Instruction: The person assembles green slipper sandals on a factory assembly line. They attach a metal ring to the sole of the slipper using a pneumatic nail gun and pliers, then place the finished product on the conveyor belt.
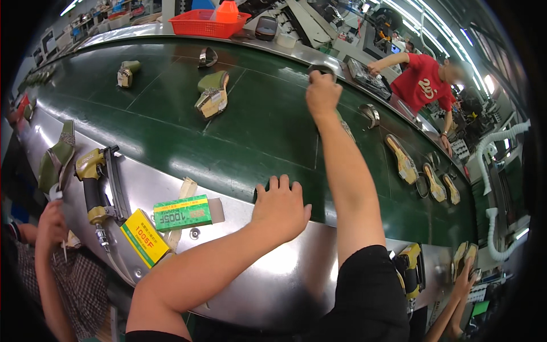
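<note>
My right hand (pixel 322 93) reaches far across the green conveyor belt (pixel 171 125) and is closed on a dark strap-like piece (pixel 321 69) near the belt's far edge. My left hand (pixel 280 208) rests flat, fingers spread, on the belt's near edge where it meets the metal rim (pixel 273 279). An olive-green wedge shoe (pixel 212 94) lies on the belt left of my right arm. Another shoe part (pixel 346 128) is partly hidden behind my right forearm.
A yellow staple gun (pixel 97 182) and green (pixel 182 212) and yellow (pixel 145 237) boxes lie on the rim at left. Several soles (pixel 402 159) lie on the belt at right. A red basket (pixel 206 24) stands beyond. A person in red (pixel 424 80) works opposite; another person's hand (pixel 51 225) is at left.
</note>
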`<act>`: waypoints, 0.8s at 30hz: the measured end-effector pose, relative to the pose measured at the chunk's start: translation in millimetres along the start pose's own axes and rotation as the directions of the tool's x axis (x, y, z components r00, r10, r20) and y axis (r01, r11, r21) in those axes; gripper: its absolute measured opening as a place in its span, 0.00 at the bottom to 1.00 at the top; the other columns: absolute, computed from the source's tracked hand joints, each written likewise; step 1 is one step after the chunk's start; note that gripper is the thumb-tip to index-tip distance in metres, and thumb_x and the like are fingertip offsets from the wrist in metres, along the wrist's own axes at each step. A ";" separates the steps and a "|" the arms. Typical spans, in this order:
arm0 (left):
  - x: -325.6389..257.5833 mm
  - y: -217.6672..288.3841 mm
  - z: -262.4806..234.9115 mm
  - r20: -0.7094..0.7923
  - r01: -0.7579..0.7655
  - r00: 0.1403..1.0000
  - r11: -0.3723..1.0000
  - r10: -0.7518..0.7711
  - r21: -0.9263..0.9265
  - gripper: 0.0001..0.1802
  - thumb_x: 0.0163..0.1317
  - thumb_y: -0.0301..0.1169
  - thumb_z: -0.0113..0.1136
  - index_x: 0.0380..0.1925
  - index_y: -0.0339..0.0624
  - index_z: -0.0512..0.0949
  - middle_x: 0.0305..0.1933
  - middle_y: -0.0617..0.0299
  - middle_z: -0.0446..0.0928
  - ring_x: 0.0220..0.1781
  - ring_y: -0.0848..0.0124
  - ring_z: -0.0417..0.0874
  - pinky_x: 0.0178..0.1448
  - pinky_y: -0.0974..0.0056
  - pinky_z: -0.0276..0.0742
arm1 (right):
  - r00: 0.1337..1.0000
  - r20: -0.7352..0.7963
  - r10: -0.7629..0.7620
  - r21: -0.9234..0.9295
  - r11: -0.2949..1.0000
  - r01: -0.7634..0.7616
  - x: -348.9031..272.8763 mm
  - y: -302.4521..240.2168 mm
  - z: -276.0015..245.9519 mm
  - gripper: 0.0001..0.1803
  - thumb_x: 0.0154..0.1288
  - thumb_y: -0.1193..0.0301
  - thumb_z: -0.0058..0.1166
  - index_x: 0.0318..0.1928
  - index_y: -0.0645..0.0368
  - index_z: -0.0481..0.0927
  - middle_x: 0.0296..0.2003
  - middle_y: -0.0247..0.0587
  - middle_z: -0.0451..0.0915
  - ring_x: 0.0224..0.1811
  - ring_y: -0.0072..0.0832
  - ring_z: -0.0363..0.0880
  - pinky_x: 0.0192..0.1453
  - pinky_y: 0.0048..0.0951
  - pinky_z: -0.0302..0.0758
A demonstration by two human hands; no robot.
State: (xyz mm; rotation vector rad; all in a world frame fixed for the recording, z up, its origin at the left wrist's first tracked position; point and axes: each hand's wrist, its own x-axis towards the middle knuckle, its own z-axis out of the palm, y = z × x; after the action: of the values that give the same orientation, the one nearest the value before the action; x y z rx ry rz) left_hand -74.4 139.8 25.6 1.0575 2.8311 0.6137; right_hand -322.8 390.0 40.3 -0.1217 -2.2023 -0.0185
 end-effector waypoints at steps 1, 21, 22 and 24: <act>-0.1 0.5 -0.4 0.002 -0.003 1.000 1.000 0.003 -0.002 0.29 0.70 0.47 0.62 0.56 0.30 0.77 0.66 0.38 0.73 0.70 0.45 0.74 0.68 0.36 0.71 | 0.999 -0.036 0.014 0.003 1.000 -0.014 0.6 16.2 -15.0 0.10 0.67 0.70 0.58 0.46 0.45 0.86 0.41 0.45 0.83 0.45 0.46 0.85 0.53 0.55 0.72; 4.8 2.3 0.9 -0.289 -0.121 0.953 0.987 0.087 -0.102 0.55 0.49 0.58 0.80 0.73 0.44 0.69 0.81 0.43 0.58 0.85 0.40 0.51 0.79 0.19 0.43 | 0.220 0.929 -0.297 0.370 0.736 -0.567 -112.6 20.1 -255.8 0.20 0.72 0.60 0.65 0.47 0.69 0.86 0.37 0.43 0.87 0.41 0.34 0.87 0.47 0.35 0.82; 4.9 3.5 -2.8 -0.223 -0.111 0.971 0.989 0.087 -0.097 0.53 0.47 0.58 0.80 0.71 0.46 0.72 0.80 0.44 0.59 0.85 0.41 0.51 0.79 0.18 0.40 | 0.321 0.936 -0.144 0.321 0.724 -0.611 -109.1 36.2 -259.8 0.17 0.72 0.63 0.64 0.47 0.68 0.86 0.38 0.43 0.88 0.42 0.34 0.87 0.48 0.35 0.82; 4.4 3.1 0.1 -0.217 -0.143 0.969 0.984 0.119 -0.102 0.44 0.47 0.56 0.81 0.63 0.49 0.80 0.78 0.48 0.65 0.85 0.42 0.52 0.80 0.17 0.35 | 0.640 0.753 0.155 0.277 0.807 -0.522 -107.0 92.0 -247.0 0.12 0.70 0.69 0.61 0.46 0.64 0.87 0.41 0.46 0.89 0.46 0.38 0.88 0.52 0.37 0.82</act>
State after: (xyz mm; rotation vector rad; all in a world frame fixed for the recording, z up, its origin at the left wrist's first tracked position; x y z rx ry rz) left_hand -75.9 144.8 27.1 1.2347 2.8709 0.9442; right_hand -52.8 458.6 97.8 -0.3277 -2.8273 0.9507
